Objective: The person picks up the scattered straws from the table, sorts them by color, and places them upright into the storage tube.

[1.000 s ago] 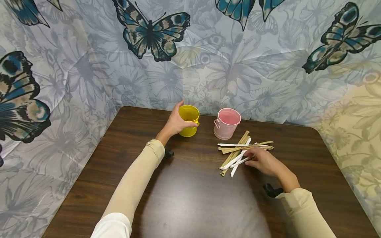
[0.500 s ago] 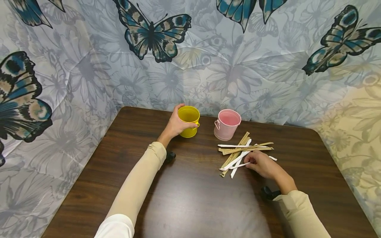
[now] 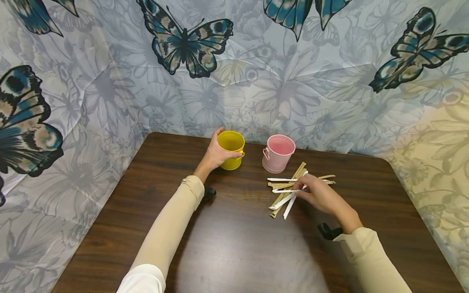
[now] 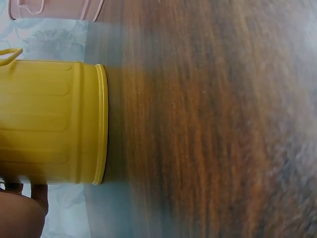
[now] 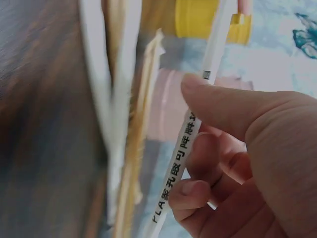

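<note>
My left hand [image 3: 215, 154] holds a small yellow bucket [image 3: 231, 165] upright near the table's back edge, with the thumb along its near side. In the left wrist view the yellow bucket [image 4: 44, 119] fills the left part, with fingertips under its lower side. The right hand [image 3: 324, 196] pinches a white paper-wrapped straw [image 3: 285, 191] between thumb and fingers, above a crossed pile of straws. Printed black characters run along this wrapped straw [image 5: 178, 156] in the right wrist view. Several white straws [image 3: 282, 201] and brown-wrapped straws [image 3: 300, 169] lie in the pile, partly hidden by the right hand.
A pink bucket [image 3: 276, 160] stands upright right of the yellow one, just behind the pile. The brown wooden table [image 3: 234, 240] ends at a wall covered by butterfly-patterned cloth [image 3: 205, 97]. Both wrists wear a black device [image 3: 329, 232].
The right hand has taken one white wrapped straw from the pile's near side and moved it up and slightly left. My left hand stays on the yellow bucket.
</note>
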The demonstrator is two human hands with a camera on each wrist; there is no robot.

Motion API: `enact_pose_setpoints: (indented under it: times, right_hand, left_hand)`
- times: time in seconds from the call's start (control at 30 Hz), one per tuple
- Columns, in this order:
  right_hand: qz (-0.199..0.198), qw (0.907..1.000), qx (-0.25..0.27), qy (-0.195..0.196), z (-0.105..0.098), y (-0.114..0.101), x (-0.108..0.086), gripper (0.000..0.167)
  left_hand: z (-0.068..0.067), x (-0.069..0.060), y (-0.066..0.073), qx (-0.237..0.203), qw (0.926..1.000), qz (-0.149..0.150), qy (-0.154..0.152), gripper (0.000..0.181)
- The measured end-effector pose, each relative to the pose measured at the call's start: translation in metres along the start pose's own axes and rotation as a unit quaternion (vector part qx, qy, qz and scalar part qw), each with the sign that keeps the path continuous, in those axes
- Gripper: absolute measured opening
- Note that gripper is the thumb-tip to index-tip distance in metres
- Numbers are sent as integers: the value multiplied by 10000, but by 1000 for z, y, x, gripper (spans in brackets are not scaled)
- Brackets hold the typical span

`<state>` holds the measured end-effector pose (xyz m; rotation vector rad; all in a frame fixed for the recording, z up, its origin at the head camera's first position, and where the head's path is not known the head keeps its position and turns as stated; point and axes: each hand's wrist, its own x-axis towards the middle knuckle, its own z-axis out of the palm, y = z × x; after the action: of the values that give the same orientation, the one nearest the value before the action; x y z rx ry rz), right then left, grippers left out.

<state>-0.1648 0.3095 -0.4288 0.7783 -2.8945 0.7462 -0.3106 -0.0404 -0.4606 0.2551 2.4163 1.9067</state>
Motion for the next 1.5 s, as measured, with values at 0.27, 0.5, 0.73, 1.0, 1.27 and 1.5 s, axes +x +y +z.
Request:
enact_pose_setpoints:
  times: [0.27, 0.5, 0.73, 1.0, 1.27, 1.5]
  right_hand:
    - [-286, 9992, 239, 121, -17, -31, 40, 15]
    - [-572, 9976, 339, -189, -37, -74, 86, 14]
    - [-859, 9956, 319, -174, -57, -114, 135, 13]
    - [-878, 9950, 479, 43, -59, -146, 180, 13]
    - [-731, 9875, 1284, 544, -33, -148, 221, 16]
    - [-561, 9866, 1479, 393, -12, -136, 236, 14]
  left_hand:
    - [1, 0, -3, -190, 9998, 5, 64, 119]
    - [2, 2, -3, -308, 9995, -62, -4, 111]
    - [1, 6, -2, -270, 9995, -20, -139, 112]
    - [-3, 2, -4, -210, 9995, -37, -214, 110]
    - [-5, -2, -7, -259, 9994, -69, -206, 107]
    - [-4, 2, -5, -396, 9982, 82, -432, 105]
